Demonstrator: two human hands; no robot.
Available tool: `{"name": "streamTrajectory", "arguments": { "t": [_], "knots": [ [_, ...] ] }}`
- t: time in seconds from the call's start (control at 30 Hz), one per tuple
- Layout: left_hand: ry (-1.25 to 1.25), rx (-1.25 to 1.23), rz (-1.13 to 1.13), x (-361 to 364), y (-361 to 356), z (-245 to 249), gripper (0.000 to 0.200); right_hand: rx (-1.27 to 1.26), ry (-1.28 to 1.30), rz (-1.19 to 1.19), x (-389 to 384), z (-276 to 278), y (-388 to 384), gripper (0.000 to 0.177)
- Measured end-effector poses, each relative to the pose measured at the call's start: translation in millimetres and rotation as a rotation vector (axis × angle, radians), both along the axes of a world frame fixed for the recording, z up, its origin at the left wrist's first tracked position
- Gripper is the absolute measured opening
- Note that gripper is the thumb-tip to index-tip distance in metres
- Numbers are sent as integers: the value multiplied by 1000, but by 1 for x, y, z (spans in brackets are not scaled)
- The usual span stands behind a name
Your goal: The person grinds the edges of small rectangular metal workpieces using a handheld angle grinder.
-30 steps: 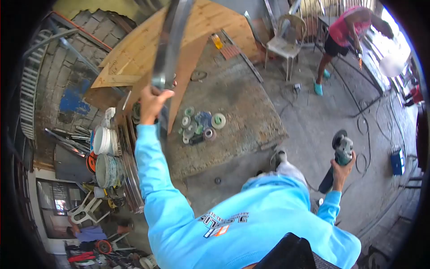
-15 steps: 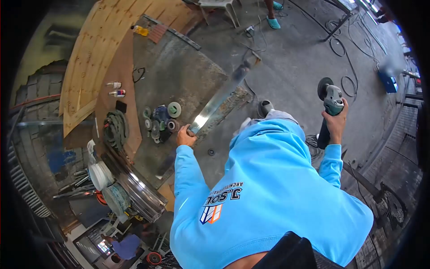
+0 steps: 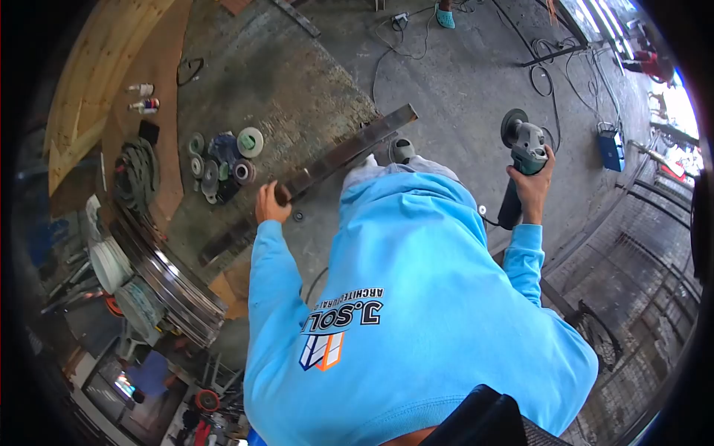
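My left hand is closed at the near end of a long dark metal bar, which slants up and to the right over the floor. Its grip is partly hidden, and a brown rounded part shows beside the fingers. Off to the right, my right hand wraps around an angle grinder, holding it upright with the disc at the top, apart from the bar. A cluster of grinding discs lies on the floor just beyond my left hand.
On the left are a coiled strap, small bottles, wooden boards and stacked metal lengths. A blue box with cables stands at right. Another person's shoe is at the top; a person is at lower left.
The bar's visible face has gone from shiny to dark and its angle is flatter. My left hand stays at its near end. The grinder remains in my right hand; the view has shifted.
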State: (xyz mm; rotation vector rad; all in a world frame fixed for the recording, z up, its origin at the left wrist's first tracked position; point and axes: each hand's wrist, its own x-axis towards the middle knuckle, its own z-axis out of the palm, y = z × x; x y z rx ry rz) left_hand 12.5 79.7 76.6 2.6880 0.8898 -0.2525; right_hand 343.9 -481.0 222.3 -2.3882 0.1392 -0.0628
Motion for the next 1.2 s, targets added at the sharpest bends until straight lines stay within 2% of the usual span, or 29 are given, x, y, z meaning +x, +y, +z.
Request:
{"name": "streamTrajectory", "arguments": {
  "t": [0.07,0.17,0.27,0.3,0.37,0.5,0.57,0.7,0.77,0.97,1.03,1.2],
  "knots": [
    [-232,7,-169,30,-16,-28,77,-13,9,62,-5,-4,17,100],
    [-329,-141,-350,110,-52,-43,83,-52,20,132,-16,0,51,101],
    [-276,-247,-415,181,-92,-50,84,-84,101,220,-28,6,84,101],
    [-207,-263,-482,198,-101,-40,80,-103,96,215,-33,7,95,101],
    [-178,-297,-529,220,-112,-59,71,-93,137,298,-38,9,112,103],
    [-251,-362,-417,221,-103,-47,61,-142,205,379,-45,10,137,102],
    [-308,-313,-395,220,-98,-43,58,-161,214,406,-44,6,143,101],
    [-229,-264,-336,230,-89,-45,60,-153,287,506,-27,-8,148,101],
    [-246,-271,-227,234,-93,-45,62,-232,356,549,-18,-13,152,102],
    [-167,-160,-204,238,-100,-50,63,-260,418,611,5,-27,166,103],
    [-47,-117,-229,245,-100,-43,61,-263,409,637,13,-29,173,103],
    [-62,-180,-256,251,-92,-49,59,-284,461,663,40,-41,188,102]
  ]
}}
